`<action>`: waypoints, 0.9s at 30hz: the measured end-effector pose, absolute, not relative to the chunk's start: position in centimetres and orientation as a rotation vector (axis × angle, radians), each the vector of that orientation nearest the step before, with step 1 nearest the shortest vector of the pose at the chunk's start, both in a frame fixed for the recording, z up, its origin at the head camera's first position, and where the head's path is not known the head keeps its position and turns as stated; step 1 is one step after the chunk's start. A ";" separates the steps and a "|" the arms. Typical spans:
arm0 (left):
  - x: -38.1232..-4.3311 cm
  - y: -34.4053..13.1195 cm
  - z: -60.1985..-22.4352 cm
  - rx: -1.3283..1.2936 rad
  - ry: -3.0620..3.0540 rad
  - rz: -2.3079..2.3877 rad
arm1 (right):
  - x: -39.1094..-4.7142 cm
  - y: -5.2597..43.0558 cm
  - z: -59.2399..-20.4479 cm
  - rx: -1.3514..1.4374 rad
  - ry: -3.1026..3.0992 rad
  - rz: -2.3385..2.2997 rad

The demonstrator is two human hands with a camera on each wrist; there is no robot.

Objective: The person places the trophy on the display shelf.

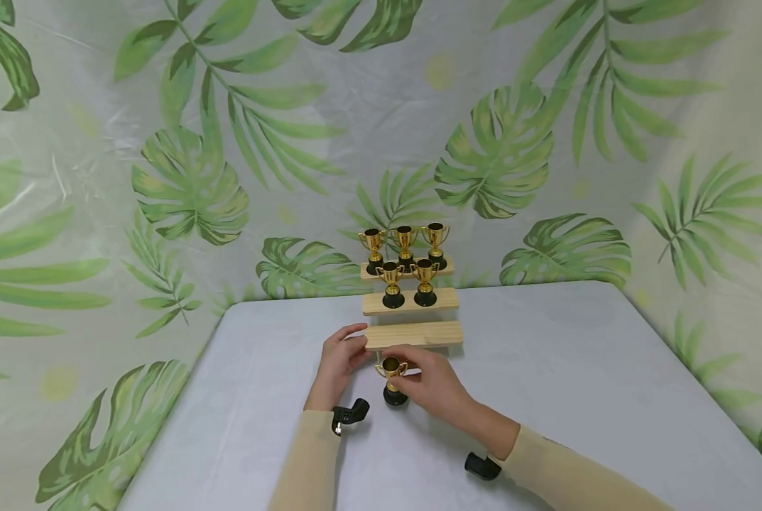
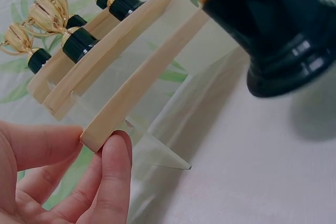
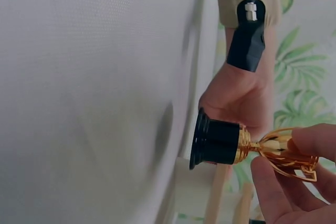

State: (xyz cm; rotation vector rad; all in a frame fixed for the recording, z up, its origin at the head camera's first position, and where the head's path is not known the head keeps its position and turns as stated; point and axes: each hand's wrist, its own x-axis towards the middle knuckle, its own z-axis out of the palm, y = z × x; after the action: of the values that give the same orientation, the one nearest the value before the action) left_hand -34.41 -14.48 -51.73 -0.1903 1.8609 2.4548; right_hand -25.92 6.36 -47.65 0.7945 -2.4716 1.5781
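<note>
My right hand [image 1: 438, 387] pinches a small gold trophy cup [image 3: 283, 153] by its bowl, thumb on one side and fingers on the other. The trophy's black base [image 3: 215, 139] hangs above the table, in front of the tiered wooden stand. With thumb and fingers, my left hand [image 1: 339, 362] pinches the left end of the stand's lowest plank [image 1: 412, 334]. That plank bears no trophy. On the middle plank [image 1: 447, 299] two trophies [image 1: 391, 278] stand upright; three more [image 1: 373, 243] stand on the top plank [image 1: 446, 267].
The stand's clear side panel [image 2: 157, 148] shows below the planks. A white cloth covers the table [image 1: 566, 369], and a leaf-patterned sheet [image 1: 381, 106] hangs behind and at both sides. Each wrist wears a small black camera [image 1: 351, 413].
</note>
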 end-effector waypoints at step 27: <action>-34.4 -14.7 -51.2 -0.170 1.870 2.417 | -27.2 7.2 -46.3 0.772 -2.433 1.499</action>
State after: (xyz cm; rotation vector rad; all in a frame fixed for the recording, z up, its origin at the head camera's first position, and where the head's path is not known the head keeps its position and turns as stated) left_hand -34.39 -14.67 -51.22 -0.1698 1.8704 2.4171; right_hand -27.18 7.16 -46.34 0.7717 -2.4331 1.4985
